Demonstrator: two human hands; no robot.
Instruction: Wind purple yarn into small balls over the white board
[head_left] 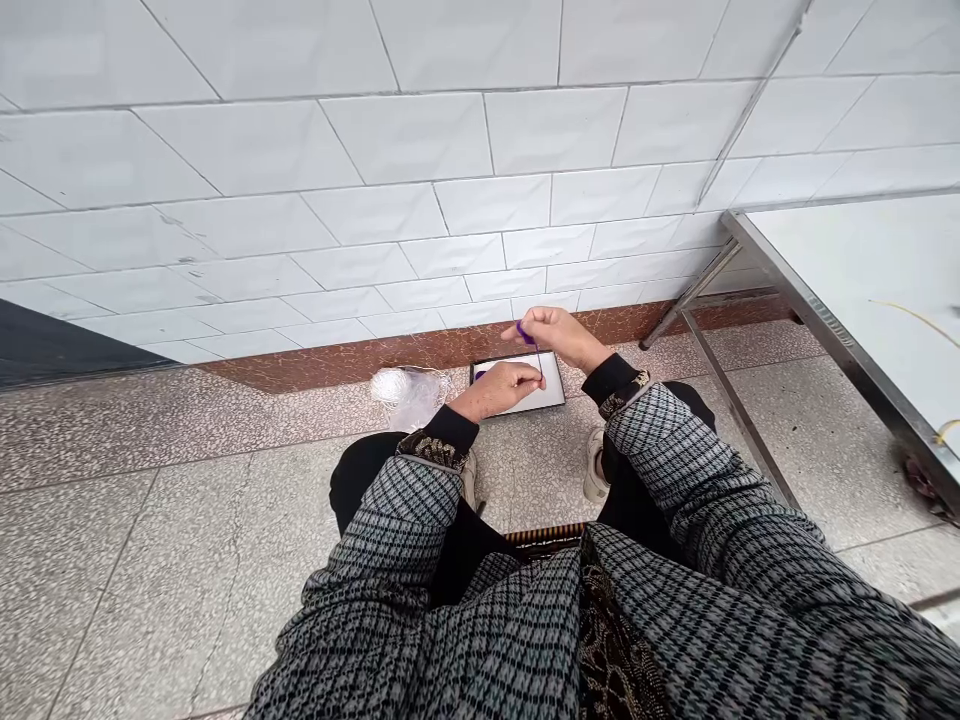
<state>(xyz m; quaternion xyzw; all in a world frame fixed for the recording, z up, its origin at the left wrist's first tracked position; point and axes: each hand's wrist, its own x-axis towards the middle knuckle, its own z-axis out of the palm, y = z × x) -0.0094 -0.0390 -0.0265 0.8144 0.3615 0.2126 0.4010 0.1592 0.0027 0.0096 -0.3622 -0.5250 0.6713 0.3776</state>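
- The clock's middle is my left hand (501, 390). Its thumb and finger tips are pinched tight on a thin strand.
- My right hand (561, 336) is between 1 and 2 o'clock. Its fingers are bent, holding the purple yarn (525, 333).
- That yarn is at 1 o'clock, and its strand runs down straight to my left finger tips.
- Under my hands, a flat tray (551, 396) with a white inside sits on the floor (292, 530).
- A purple bit (480, 375) shows in it at 10 o'clock.
- White yarn (391, 386) lies near at 9 o'clock.
- A table (870, 245) stands well apart at 2 o'clock.
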